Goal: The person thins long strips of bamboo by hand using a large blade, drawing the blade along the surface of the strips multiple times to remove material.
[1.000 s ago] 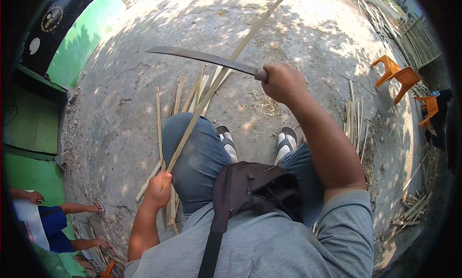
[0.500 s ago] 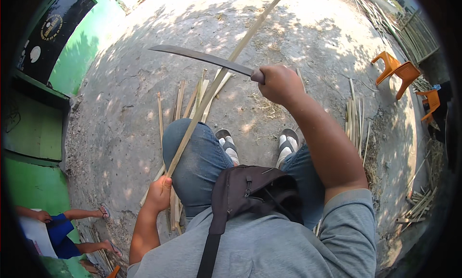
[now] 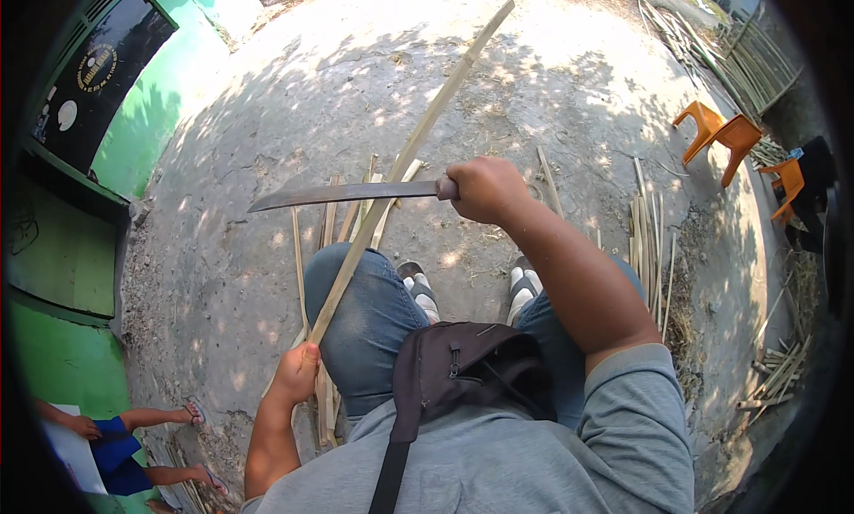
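Observation:
My left hand (image 3: 296, 373) grips the lower end of a long, pale bamboo strip (image 3: 414, 142), thumb laid along it. The strip slants up and to the right, past my left knee, to a tip far out over the ground. In my right hand (image 3: 488, 190) is the dark handle of a machete (image 3: 347, 194). Its long blade points left and crosses the strip at about a third of its length from my left hand. Whether the edge touches or bites into the strip I cannot tell.
Cut strips (image 3: 331, 405) lie on the ground by my left leg, another bundle (image 3: 648, 247) on the right. Orange plastic chairs (image 3: 731, 142) stand at right. A seated person in blue shorts (image 3: 120, 456) is at lower left, by the green wall (image 3: 67, 363).
My right hand has drawn the machete down the strip toward me and slightly left; the blade now lies nearly level. The left hand keeps its hold, shifted slightly down.

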Motion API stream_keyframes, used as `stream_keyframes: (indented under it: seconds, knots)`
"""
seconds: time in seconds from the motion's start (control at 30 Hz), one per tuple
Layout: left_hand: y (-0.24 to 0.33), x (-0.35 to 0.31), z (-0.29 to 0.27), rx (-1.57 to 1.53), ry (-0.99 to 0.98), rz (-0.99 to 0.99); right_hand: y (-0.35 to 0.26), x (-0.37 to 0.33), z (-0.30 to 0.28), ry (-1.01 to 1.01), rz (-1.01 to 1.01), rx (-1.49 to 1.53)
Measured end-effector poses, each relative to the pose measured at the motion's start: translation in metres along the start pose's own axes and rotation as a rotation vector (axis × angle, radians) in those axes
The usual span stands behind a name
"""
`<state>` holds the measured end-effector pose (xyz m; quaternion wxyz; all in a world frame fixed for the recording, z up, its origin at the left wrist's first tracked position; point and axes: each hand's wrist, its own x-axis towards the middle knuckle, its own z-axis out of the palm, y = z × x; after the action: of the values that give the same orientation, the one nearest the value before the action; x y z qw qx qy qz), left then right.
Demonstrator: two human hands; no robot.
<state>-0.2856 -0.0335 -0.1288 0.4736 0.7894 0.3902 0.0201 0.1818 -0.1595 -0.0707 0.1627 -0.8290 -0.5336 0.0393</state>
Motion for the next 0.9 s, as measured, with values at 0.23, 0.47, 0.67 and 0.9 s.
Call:
stream_keyframes:
  seconds: [0.23, 0.47, 0.67, 0.9]
  knots:
    - [-0.004, -0.006, 0.015, 0.166, 0.108, 0.127, -0.002, -0.023, -0.010, -0.002, 0.002, 0.020]
    - [0.019, -0.012, 0.023, 0.293, 0.210, 0.168, -0.009, -0.028, -0.020, -0.001, -0.013, -0.007]
    - [0.016, -0.005, 0.025, 0.311, 0.241, 0.181, 0.010, -0.001, -0.011, 0.168, 0.064, 0.027]
    - [0.021, -0.005, 0.027, 0.393, 0.246, 0.148, -0.016, -0.020, -0.023, -0.062, 0.031, 0.036]
